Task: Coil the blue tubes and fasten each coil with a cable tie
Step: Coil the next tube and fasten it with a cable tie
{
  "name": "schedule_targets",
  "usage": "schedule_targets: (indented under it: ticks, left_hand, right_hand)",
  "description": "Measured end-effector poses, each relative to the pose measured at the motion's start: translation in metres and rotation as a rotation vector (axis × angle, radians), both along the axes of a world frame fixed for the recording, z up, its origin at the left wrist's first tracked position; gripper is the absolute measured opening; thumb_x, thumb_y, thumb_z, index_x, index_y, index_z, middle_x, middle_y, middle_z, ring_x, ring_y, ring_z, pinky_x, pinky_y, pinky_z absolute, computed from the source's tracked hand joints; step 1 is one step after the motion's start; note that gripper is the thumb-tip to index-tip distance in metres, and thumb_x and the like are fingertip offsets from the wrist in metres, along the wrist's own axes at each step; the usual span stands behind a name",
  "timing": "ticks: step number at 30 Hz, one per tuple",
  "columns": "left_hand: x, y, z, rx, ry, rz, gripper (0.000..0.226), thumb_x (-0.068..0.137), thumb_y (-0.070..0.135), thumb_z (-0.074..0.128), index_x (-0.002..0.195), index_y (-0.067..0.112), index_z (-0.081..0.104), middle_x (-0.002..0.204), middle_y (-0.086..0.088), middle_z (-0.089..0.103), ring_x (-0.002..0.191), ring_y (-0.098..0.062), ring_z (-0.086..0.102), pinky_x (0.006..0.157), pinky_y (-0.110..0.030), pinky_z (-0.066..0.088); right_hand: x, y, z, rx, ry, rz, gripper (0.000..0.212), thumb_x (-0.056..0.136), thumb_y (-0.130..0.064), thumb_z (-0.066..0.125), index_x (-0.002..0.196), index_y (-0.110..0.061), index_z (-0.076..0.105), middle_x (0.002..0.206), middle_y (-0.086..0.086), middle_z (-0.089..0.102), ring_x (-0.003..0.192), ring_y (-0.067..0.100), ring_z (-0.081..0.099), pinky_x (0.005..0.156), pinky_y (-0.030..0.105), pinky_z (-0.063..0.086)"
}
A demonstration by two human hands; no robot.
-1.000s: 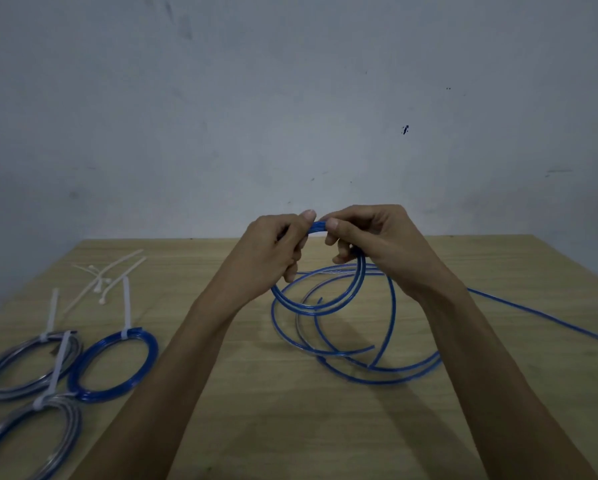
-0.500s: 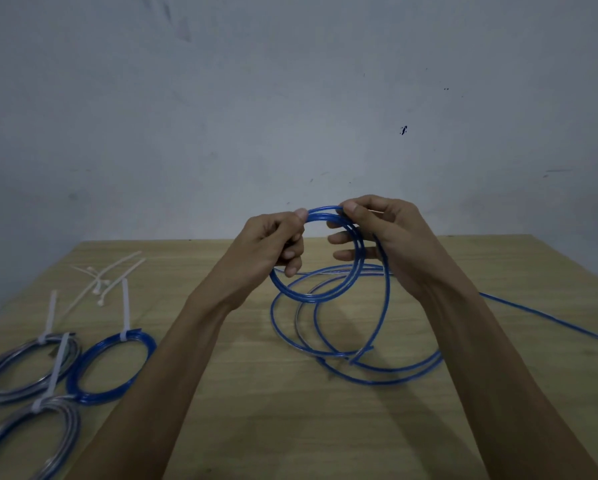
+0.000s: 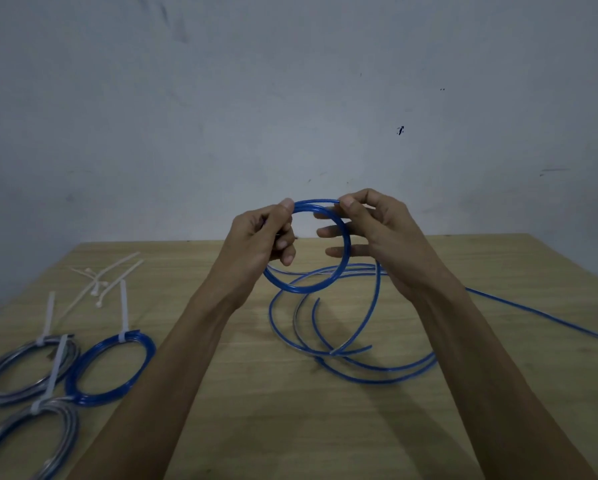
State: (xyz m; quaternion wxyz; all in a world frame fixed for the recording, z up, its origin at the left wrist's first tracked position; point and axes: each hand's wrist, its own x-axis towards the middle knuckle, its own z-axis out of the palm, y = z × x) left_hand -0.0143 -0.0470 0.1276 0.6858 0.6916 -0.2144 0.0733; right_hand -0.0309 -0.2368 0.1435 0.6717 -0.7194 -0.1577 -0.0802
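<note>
Hands raised above the table: left hand and right hand each pinch the blue tube coil's top; 3 tied coils lie left.

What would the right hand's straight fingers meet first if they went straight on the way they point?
Probably the left hand, just across the held coil; the right hand points its fingers leftward, though depth is unclear.

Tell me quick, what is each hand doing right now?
Left hand: closed, gripping the left side of the blue tube coil.
Right hand: thumb and forefinger pinch the top of the same coil; its other fingers are straight.
</note>
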Motion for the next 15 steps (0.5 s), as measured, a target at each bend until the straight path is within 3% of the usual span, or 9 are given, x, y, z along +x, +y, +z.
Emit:
schedule_targets:
  ticks: [3, 6, 10, 13, 15]
  left_hand:
    - [0.001, 0.0, 0.0, -0.112, 0.034, 0.042, 0.04, 0.105, 0.033, 0.047, 0.071, 0.013, 0.045, 0.058, 0.001, 0.035, 0.048, -0.014, 0.041, 0.055, -0.022, 0.041]
    - [0.005, -0.004, -0.005, -0.126, 0.032, 0.089, 0.039, 0.107, 0.032, 0.043, 0.072, 0.014, 0.042, 0.058, 0.003, 0.035, 0.048, -0.013, 0.04, 0.054, -0.022, 0.039]
    - [0.006, 0.001, -0.008, 0.019, 0.053, 0.069, 0.042, 0.108, 0.033, 0.041, 0.072, 0.011, 0.048, 0.057, -0.001, 0.041, 0.05, -0.016, 0.049, 0.056, -0.022, 0.044]
    - [0.004, 0.001, -0.007, 0.164, 0.01, 0.022, 0.048, 0.106, 0.038, 0.042, 0.082, 0.0, 0.06, 0.061, -0.006, 0.05, 0.053, -0.018, 0.054, 0.057, -0.025, 0.048]
    - [0.003, -0.002, -0.007, 0.214, -0.038, -0.032, 0.047, 0.105, 0.038, 0.043, 0.087, -0.001, 0.062, 0.059, -0.002, 0.044, 0.048, -0.014, 0.042, 0.05, -0.024, 0.041]
  right_hand:
    - [0.0, 0.005, -0.004, -0.041, -0.007, 0.04, 0.028, 0.107, -0.027, 0.047, 0.116, -0.002, 0.055, 0.09, 0.004, 0.075, 0.073, 0.02, 0.07, 0.075, 0.043, 0.062]
    - [0.004, 0.013, -0.012, -0.019, -0.03, 0.013, 0.021, 0.108, -0.023, 0.045, 0.115, -0.007, 0.056, 0.07, -0.003, 0.052, 0.056, 0.012, 0.046, 0.062, 0.033, 0.051]
    - [0.011, 0.014, -0.016, -0.043, -0.117, -0.092, 0.023, 0.108, -0.019, 0.044, 0.11, -0.013, 0.066, 0.07, -0.005, 0.042, 0.056, 0.011, 0.032, 0.056, 0.031, 0.031]
    - [0.011, 0.01, -0.017, -0.16, -0.146, -0.058, 0.024, 0.107, -0.018, 0.046, 0.11, -0.012, 0.069, 0.066, -0.009, 0.043, 0.056, 0.01, 0.034, 0.054, 0.026, 0.033]
    - [0.009, 0.012, -0.017, -0.232, -0.155, -0.025, 0.025, 0.107, -0.018, 0.047, 0.109, -0.013, 0.071, 0.065, -0.012, 0.046, 0.055, 0.008, 0.037, 0.053, 0.023, 0.035]
